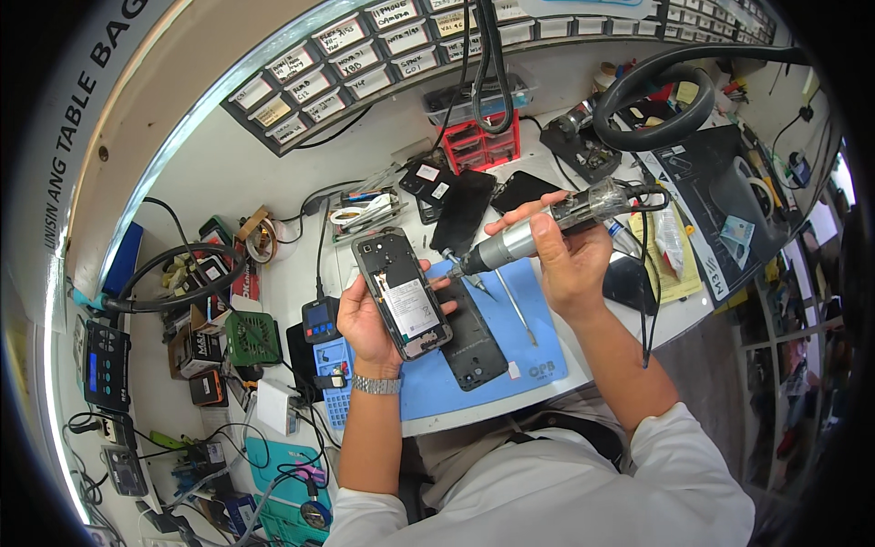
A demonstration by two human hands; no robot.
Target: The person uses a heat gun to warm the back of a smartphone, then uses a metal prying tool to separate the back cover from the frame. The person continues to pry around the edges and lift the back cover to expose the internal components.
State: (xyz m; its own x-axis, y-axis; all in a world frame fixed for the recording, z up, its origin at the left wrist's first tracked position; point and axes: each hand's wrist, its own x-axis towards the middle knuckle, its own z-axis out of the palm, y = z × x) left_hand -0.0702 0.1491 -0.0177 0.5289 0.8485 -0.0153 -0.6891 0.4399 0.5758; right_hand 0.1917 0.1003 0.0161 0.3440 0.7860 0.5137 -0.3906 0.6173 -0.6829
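Observation:
My left hand (pixel 362 324) is wrapped round an opened smartphone (pixel 376 266), tilted, its back cover off and a white-labelled battery (pixel 412 305) showing inside. In my right hand (pixel 576 264) lies a silver corded electric screwdriver (pixel 507 248), its tip pointing left toward the phone's right edge; whether the tip touches anything I cannot tell. Under the phone, partly hidden, a dark phone back cover (pixel 474 351) rests on a blue work mat (pixel 538 319). Beside it on the mat lies a thin metal hand tool (pixel 518 310).
Several dark phones and screens (pixel 465 210) lie behind the mat, before a red drawer box (pixel 483 144). Left of the mat are a small blue-screened device (pixel 319 317) and a green basket (pixel 253 337). A thick black hose (pixel 656 137) hangs at the upper right; labelled drawers (pixel 355 59) line the wall.

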